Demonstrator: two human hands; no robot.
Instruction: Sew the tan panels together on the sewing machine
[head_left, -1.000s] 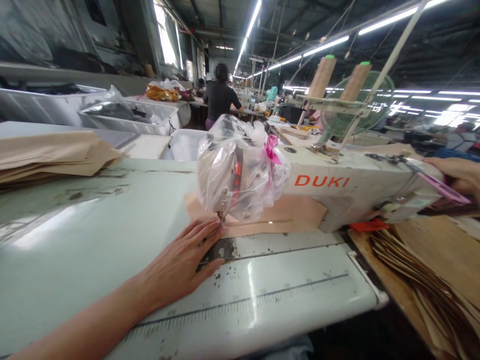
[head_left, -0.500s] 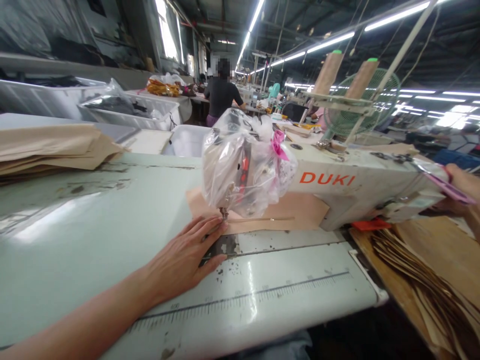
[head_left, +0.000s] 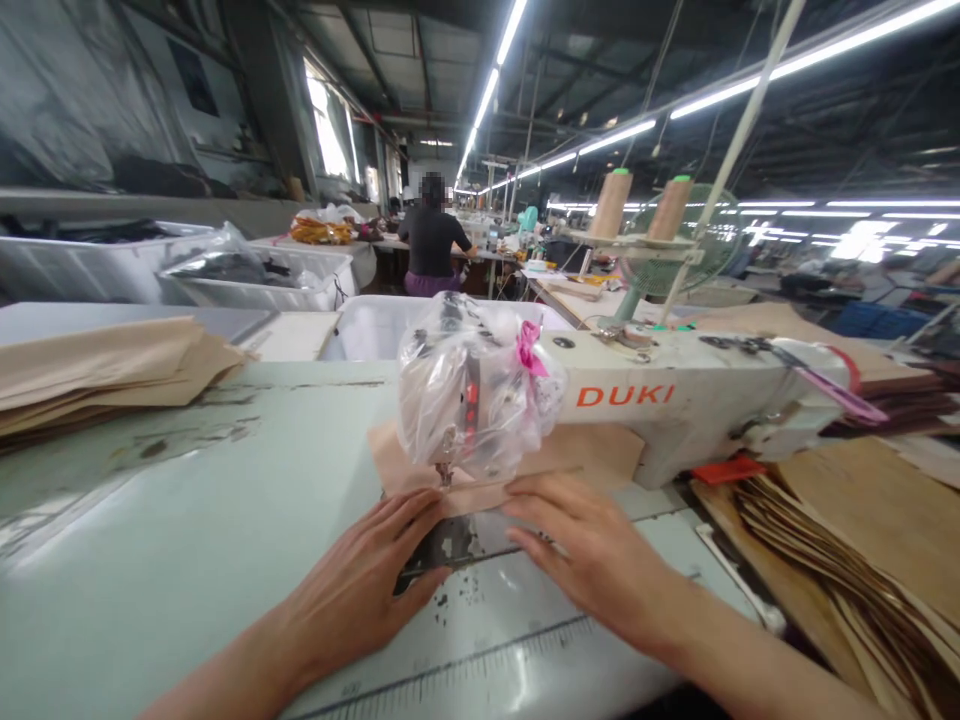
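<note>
A tan fabric piece (head_left: 600, 452) lies under the needle area of a sewing machine (head_left: 697, 400), whose head is wrapped in clear plastic tied with a pink strip. My left hand (head_left: 367, 570) rests palm down, fingers spread, its fingertips on the fabric's near edge just left of the presser foot (head_left: 444, 473). To the right of the foot, my right hand (head_left: 589, 550) lies with its fingers apart, fingertips on the same edge. Neither hand is wrapped around anything.
Tan pieces are stacked on the left (head_left: 112, 365) and at the right (head_left: 877, 530). Pink-handled scissors (head_left: 840, 392) lie on the machine. Thread cones (head_left: 611, 205) stand behind it. Beyond white bins (head_left: 262, 275), a person (head_left: 435, 240) sits facing away.
My right hand has left the machine's right end and come down onto the fabric near the presser foot. My left hand stays beside the foot. The view has tilted up slightly.
</note>
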